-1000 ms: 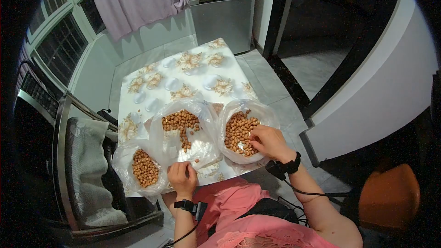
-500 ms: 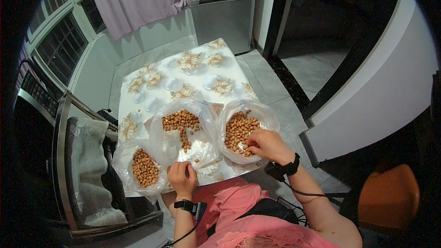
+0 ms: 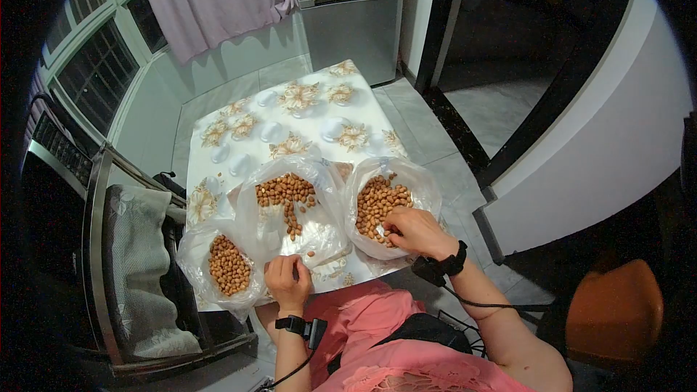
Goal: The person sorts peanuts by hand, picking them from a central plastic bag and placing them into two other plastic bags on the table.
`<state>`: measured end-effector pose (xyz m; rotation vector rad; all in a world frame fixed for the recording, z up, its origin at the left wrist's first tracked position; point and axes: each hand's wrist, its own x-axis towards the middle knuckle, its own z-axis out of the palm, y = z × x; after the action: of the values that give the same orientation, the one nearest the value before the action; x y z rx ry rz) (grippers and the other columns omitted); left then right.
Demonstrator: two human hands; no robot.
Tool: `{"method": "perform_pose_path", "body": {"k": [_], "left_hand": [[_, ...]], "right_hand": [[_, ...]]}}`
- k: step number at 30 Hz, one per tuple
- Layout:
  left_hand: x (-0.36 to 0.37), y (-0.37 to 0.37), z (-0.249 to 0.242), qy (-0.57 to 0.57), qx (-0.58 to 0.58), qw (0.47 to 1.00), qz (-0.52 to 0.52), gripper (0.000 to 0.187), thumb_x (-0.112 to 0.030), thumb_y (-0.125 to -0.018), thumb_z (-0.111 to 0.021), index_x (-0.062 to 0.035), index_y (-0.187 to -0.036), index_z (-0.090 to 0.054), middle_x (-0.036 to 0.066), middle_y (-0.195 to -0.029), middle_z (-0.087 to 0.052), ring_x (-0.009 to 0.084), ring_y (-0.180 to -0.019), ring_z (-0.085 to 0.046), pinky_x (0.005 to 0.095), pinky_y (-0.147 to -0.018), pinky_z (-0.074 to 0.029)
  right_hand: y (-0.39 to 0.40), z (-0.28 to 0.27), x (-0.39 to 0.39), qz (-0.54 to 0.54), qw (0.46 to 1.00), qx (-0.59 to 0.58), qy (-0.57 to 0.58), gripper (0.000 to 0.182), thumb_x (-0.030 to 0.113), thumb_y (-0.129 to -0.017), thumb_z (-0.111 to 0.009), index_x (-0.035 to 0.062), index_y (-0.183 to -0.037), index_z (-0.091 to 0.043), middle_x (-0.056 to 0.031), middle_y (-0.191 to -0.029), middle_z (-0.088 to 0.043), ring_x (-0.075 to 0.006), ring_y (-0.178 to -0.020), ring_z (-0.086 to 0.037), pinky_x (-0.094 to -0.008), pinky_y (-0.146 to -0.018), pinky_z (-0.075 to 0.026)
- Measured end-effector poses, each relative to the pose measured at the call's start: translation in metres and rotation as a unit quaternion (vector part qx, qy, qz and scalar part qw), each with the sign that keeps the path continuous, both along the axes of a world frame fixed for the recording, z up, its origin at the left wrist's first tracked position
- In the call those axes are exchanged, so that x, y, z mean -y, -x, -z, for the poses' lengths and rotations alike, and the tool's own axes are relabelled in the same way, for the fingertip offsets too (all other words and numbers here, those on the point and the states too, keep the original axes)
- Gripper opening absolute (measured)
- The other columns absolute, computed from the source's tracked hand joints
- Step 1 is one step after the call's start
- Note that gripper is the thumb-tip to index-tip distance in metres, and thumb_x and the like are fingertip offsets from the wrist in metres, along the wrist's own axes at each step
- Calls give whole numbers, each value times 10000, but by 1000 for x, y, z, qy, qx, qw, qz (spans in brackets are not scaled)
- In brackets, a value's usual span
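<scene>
Three clear plastic bags of brown nuts, like shelled peanuts, lie on the table. My right hand (image 3: 419, 231) reaches over the near rim of the right bag (image 3: 428, 187), its fingers pinched together at the nuts (image 3: 377, 203); what is between the fingertips is hidden. My left hand (image 3: 287, 280) rests at the table's near edge with its fingers curled, and whatever it may hold cannot be made out. It lies between the left bag (image 3: 190, 261) and the middle bag (image 3: 330, 210). One loose nut (image 3: 311, 253) sits just beyond its fingers. More nuts (image 3: 287, 190) are spread in the middle bag.
A flowered white cloth (image 3: 290, 116) covers the table. A metal-framed chair (image 3: 145, 268) with a pale cover stands at left, an orange seat (image 3: 614, 312) at right. A grey fridge (image 3: 352, 36) stands beyond. Black bands with cables are on both wrists.
My right hand has shifted slightly left and down within the right bag, fingers still pinched. My left hand and the bags stay about where they were.
</scene>
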<state>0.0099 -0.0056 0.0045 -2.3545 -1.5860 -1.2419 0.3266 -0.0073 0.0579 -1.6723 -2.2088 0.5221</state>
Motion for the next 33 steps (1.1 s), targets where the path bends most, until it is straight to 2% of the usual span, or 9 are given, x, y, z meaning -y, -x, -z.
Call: {"method": "perform_pose_path", "body": {"k": [5, 8, 14, 16, 20, 25, 33], "left_hand": [[0, 0, 1, -4, 0, 1000, -2, 73, -45, -757, -665, -70, -821, -640, 85, -768, -598, 298, -735, -605, 426, -708, -457], [0, 0, 1, -4, 2, 1000, 1, 69, -43, -759, -664, -68, -818, -638, 83, -762, -597, 295, -733, -604, 425, -703, -453], [0, 1, 1, 0, 7, 1000, 5, 69, -42, -761, -670, -66, -818, -640, 76, -750, -596, 288, -732, -606, 423, -703, -450], [0, 0, 0, 2, 3, 1000, 0, 74, -41, -759, -672, -68, -822, -644, 75, -755, -599, 288, -732, -607, 421, -709, -451], [0, 0, 1, -2, 4, 1000, -2, 76, -41, -758, -672, -69, -824, -647, 73, -757, -599, 287, -732, -605, 420, -713, -453], [0, 0, 1, 2, 7, 1000, 0, 75, -37, -755, -671, -71, -818, -648, 72, -758, -599, 285, -734, -606, 419, -715, -456], [0, 1, 1, -2, 2, 1000, 3, 80, -35, -755, -670, -66, -825, -649, 78, -761, -604, 289, -742, -613, 423, -717, -461]], "right_hand": [[3, -3, 1, 7, 1000, -2, -6, 174, 160, -803, -674, 40, -928, -692, -121, -930, -664, -328, -899, -671, -436, -769, -542], [4, -3, 2, 4, 999, -16, -32, 134, 163, -822, -647, 59, -896, -688, -133, -887, -657, -356, -856, -671, -482, -724, -538], [-12, -11, 3, 83, 993, -82, -34, 104, 144, -816, -664, 58, -873, -675, -140, -865, -690, -349, -820, -686, -461, -716, -538], [-17, -14, 4, 91, 990, -81, -75, 129, 133, -807, -695, 32, -883, -671, -143, -835, -697, -320, -754, -694, -407, -697, -544], [-18, -16, 5, 81, 993, -71, -50, 128, 135, -813, -697, 39, -897, -682, -138, -839, -695, -328, -776, -691, -416, -707, -544], [-5, -6, 0, -25, 998, -43, -37, 147, 139, -820, -691, 54, -939, -707, -121, -909, -688, -336, -881, -676, -431, -762, -540], [6, 6, -9, -14, 1000, 2, -20, 163, 156, -828, -682, 61, -959, -698, -126, -926, -665, -339, -894, -671, -433, -766, -534]]}}
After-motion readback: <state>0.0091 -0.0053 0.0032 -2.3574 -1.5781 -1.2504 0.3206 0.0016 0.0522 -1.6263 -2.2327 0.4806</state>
